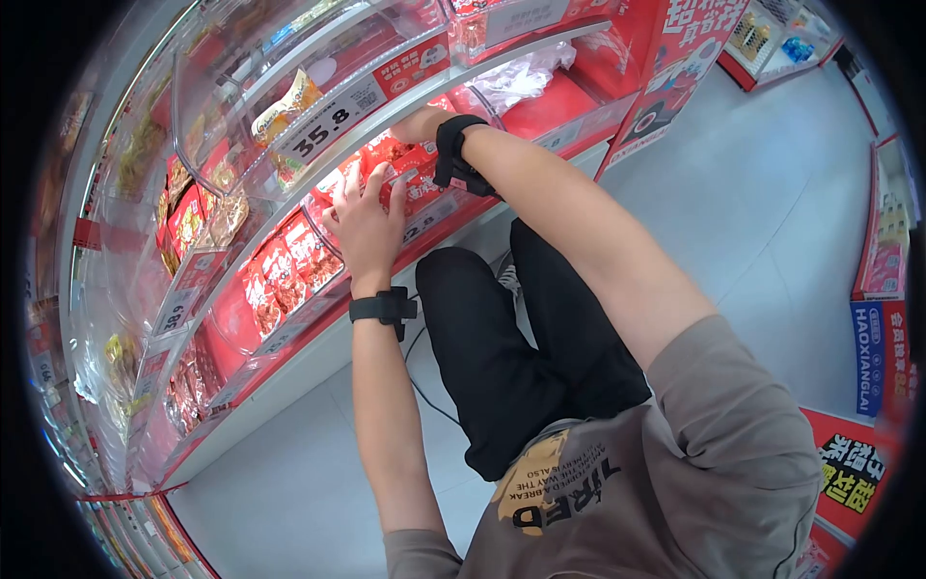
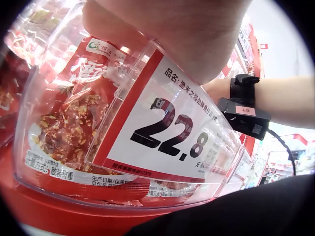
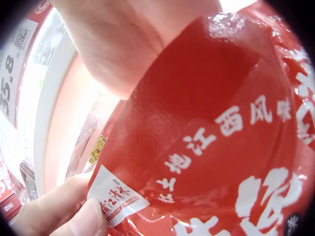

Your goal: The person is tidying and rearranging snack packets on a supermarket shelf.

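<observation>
Left hand (image 1: 367, 220) is laid with fingers spread and relaxed on the front rim of the clear bin (image 2: 59, 182) marked 22.8. A red snack packet (image 3: 216, 142) inside that shelf bin is gripped by the right hand (image 1: 417, 125).

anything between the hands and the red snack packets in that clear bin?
Nothing visible. The right hand reaches into the clear bin and is pressed against a red packet. The left hand rests over the bin's front edge above the 22.8 price tag, fingers at the packets.
</observation>
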{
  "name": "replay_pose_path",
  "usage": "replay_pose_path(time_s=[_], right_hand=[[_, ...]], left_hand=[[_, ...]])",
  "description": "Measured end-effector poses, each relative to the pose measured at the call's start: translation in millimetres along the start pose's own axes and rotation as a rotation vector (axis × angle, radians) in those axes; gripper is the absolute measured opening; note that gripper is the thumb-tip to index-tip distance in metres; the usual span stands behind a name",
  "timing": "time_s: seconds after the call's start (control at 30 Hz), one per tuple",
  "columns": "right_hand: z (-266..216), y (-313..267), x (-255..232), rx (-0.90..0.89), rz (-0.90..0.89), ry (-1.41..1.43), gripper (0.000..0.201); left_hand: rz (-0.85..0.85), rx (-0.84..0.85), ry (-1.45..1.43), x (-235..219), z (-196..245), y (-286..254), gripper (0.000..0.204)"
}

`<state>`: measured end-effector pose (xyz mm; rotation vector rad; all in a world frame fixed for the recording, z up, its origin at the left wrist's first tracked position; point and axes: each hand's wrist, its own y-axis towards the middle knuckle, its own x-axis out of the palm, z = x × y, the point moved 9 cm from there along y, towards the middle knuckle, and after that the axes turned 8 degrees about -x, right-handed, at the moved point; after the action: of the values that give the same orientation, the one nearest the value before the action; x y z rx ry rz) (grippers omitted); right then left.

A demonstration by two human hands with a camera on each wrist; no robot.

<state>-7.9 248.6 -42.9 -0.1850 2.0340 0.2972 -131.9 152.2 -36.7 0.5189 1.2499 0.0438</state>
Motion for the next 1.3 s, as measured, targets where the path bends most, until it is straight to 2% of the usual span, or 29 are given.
replay_pose_path(time_s=[0.03, 0.17, 0.2, 0.23, 0.27, 0.3, 0.33, 0.37, 0.4, 0.43, 0.47, 0.5, 0.53, 0.57, 0.63, 0.67, 0.7, 0.77, 0.83, 0.9, 1.0, 1.1, 1.2, 1.23, 1.3], right_hand=[[-3.3, -0.1, 1.6, -0.008, -0.062, -0.010, 0.023], [-5.7, -0.7, 2.6, -0.082, -0.088, -0.160, 0.023], [-4.7, -6.6, -1.7, -0.014, -0.034, -0.032, 0.024], [-15.9, -24.3, -6.2, 0.047, -0.127, 0.079, 0.026], [-22.6, -16.7, 5.9, -0.125, -0.129, -0.166, 0.029], [-33.7, -26.3, 2.3, -0.158, -0.194, -0.251, 0.039], [-28.3, -21.4, 11.9, -0.153, -0.143, -0.228, 0.044], [-36.7, -39.5, -6.1, -0.022, -0.126, -0.039, 0.044], [-52.7, -49.2, -10.8, -0.169, -0.117, -0.212, 0.047], [-53.2, -52.8, -7.6, -0.117, -0.098, -0.306, 0.053], [-69.0, -68.5, -2.6, -0.317, -0.048, -0.377, 0.054], [-90.5, -93.2, -7.9, -0.393, -0.363, -0.039, 0.050], [-108.4, -119.9, -25.3, -0.467, -0.462, 0.090, 0.053], [-127.9, -135.5, -54.4, -0.741, -0.249, 0.184, 0.041], [-140.9, -146.1, -123.5, -0.677, -0.250, 0.367, 0.028], [-128.7, -142.0, -159.1, -0.634, -0.098, 0.530, 0.023], [-109.6, -135.9, -193.0, -0.516, 0.048, 0.694, 0.021], [-61.2, -120.3, -255.7, -0.465, 0.541, 0.651, 0.021], [13.1, -96.9, -270.5, -0.239, 0.864, 0.220, 0.028], [69.6, -68.5, -251.4, 0.124, 0.704, -0.073, 0.036], [79.8, -48.1, -232.9, 0.396, 0.447, -0.067, 0.038], [87.9, -37.9, -215.0, 0.391, 0.389, 0.208, 0.038], [83.9, -36.9, -217.9, 0.281, 0.364, 0.224, 0.035], [81.3, -41.2, -229.4, 0.253, 0.432, 0.099, 0.029], [66.9, -68.1, -260.7, 0.154, 0.718, -0.024, 0.025]], left_hand=[[0.001, 0.000, 0.002, 1.5, -0.7, -0.2, 0.041], [0.009, 0.010, 0.015, 0.2, 0.9, 0.5, 0.041], [0.015, 0.015, 0.018, -0.5, 1.7, -0.6, 0.041], [0.024, 0.025, 0.017, -1.8, 2.2, -1.0, 0.041], [0.008, 0.019, 0.003, -2.3, 2.0, 0.0, 0.041], [-0.009, 0.010, -0.016, -3.1, 1.2, -0.7, 0.041], [-0.024, -0.004, -0.039, -2.4, 1.3, -0.1, 0.041], [-0.024, 0.008, -0.041, -3.0, 3.3, -0.4, 0.041], [-0.027, 0.014, -0.041, -4.5, 3.3, -1.4, 0.041], [-0.027, 0.014, -0.039, -5.8, 2.5, -1.4, 0.041], [-0.011, 0.022, -0.033, -8.0, 2.6, -2.2, 0.040], [0.002, 0.031, -0.027, -9.6, 3.2, -3.1, 0.039], [0.015, 0.040, -0.020, -8.8, 3.2, -3.9, 0.039], [0.038, 0.049, 0.031, -4.2, 1.1, -4.6, 0.038], [0.023, 0.008, -0.003, -7.3, 3.3, -2.7, 0.038], [0.015, -0.009, -0.014, -9.8, 3.0, -2.5, 0.039], [0.053, 0.009, -0.002, -14.5, 6.0, -3.6, 0.039], [0.064, 0.018, -0.005, -15.4, 6.4, -4.3, 0.039], [0.055, 0.013, -0.025, -14.2, 5.7, -3.7, 0.038], [0.046, 0.012, -0.028, -13.8, 6.2, -3.9, 0.038], [0.058, 0.008, -0.022, -16.6, 5.4, -2.3, 0.037], [0.048, 0.015, -0.029, -17.8, 6.5, -4.8, 0.038], [0.090, 0.034, -0.033, -19.3, 6.8, -5.1, 0.039], [0.062, 0.022, -0.043, -17.1, 5.3, -4.5, 0.040], [0.088, 0.040, -0.021, -19.2, 5.6, -4.1, 0.040]])
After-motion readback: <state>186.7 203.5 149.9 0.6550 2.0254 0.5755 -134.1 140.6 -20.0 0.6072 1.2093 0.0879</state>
